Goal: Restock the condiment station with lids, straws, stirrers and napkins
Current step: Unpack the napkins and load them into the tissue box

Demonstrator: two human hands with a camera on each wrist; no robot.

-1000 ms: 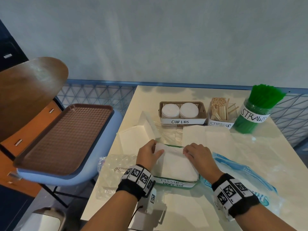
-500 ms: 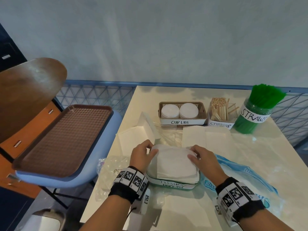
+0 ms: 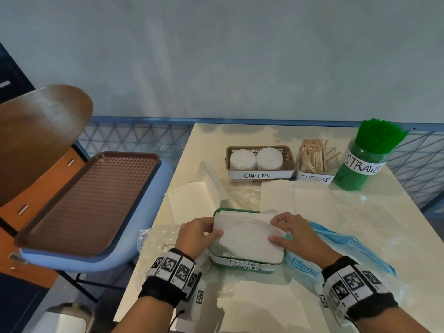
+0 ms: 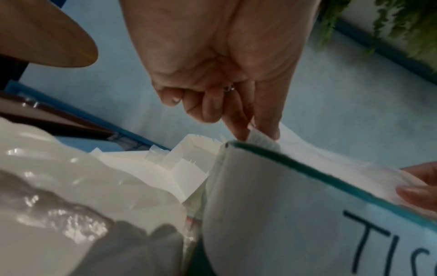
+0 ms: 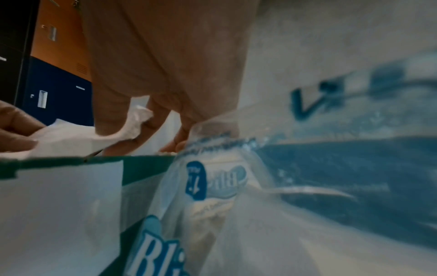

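Note:
A green tray (image 3: 242, 269) labelled TISSUES NAPKINS stands at the table's near edge, with a stack of white napkins (image 3: 247, 239) in it. My left hand (image 3: 199, 234) is at the stack's left side; in the left wrist view its thumb and forefinger pinch a napkin edge (image 4: 260, 137) just above the tray rim (image 4: 307, 168). My right hand (image 3: 288, 233) is at the stack's right side, thumb on top and fingers curled. In the right wrist view that hand (image 5: 132, 128) has bunched napkin between thumb and finger. The top napkins bow upward between both hands.
At the back stand a basket of cup lids (image 3: 260, 162), a stirrers box (image 3: 314, 162) and a jar of green straws (image 3: 360, 164). A blue napkin wrapper (image 3: 341, 246) lies right of the tray. White paper sheets (image 3: 293, 195) lie behind the tray, and an open white box (image 3: 192, 200). A brown tray (image 3: 91, 200) rests on a chair to the left.
Both hands have slid from the stack's far edge toward its sides and now pinch the napkins. The top sheets have risen into a bulge.

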